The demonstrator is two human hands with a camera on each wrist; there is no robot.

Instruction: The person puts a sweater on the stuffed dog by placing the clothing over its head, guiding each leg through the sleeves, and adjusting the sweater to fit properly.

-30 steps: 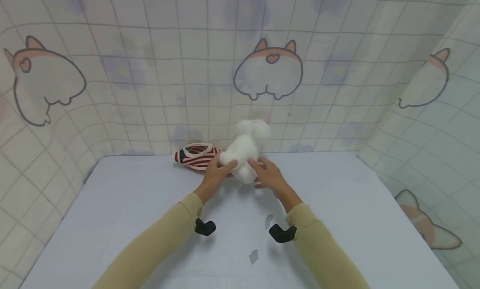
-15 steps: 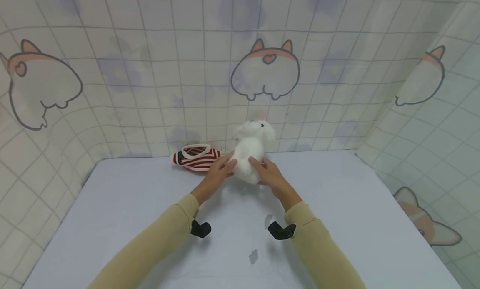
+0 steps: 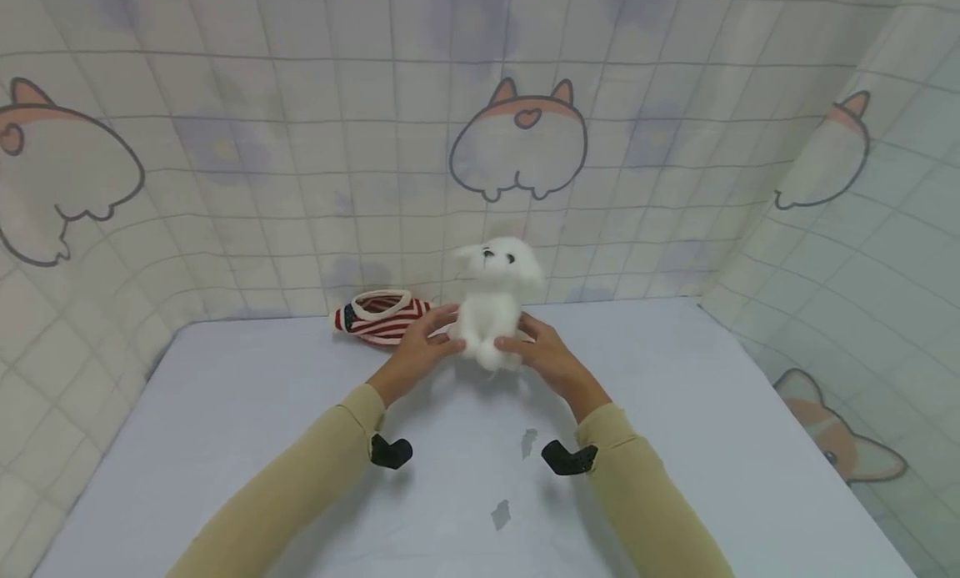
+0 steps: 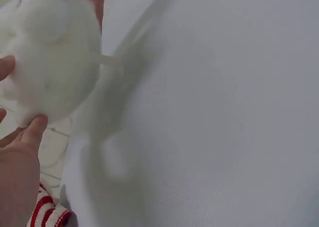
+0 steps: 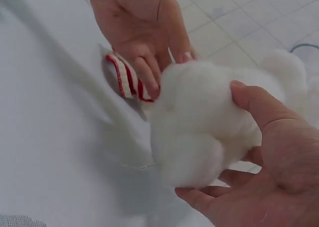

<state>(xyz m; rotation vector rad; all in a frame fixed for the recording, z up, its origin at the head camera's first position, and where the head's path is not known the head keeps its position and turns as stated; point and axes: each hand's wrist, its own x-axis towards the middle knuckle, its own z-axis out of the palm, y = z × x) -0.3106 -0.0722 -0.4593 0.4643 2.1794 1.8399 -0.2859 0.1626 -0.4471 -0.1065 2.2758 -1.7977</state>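
Note:
A fluffy white plush dog (image 3: pixel 489 311) sits upright between my hands near the back of the table, its dark eyes and nose turned toward me. My left hand (image 3: pixel 416 347) holds its lower left side, thumb in front. On the other side my right hand (image 3: pixel 553 359) grips the lower body, with the thumb across the front and the fingers curled behind and under, as the right wrist view shows. A pale thread hangs from the plush dog's underside (image 5: pixel 194 159). Just left of the plush, partly behind my left hand, lies a small red-and-white striped garment (image 3: pixel 393 321) with a white-trimmed opening.
The white tabletop (image 3: pixel 637 394) bears two small grey diamond-shaped marks near the front. Behind it rises a grid-patterned cloth (image 3: pixel 337 144) with cartoon corgis, which also hangs along both sides. A black wrist mount (image 3: pixel 392 451) sticks out from each cuff.
The plush dog has been turned and stood straighter, so its face, hidden a second ago, now looks toward me. Both hands have kept hold of it; the striped garment lies where it was.

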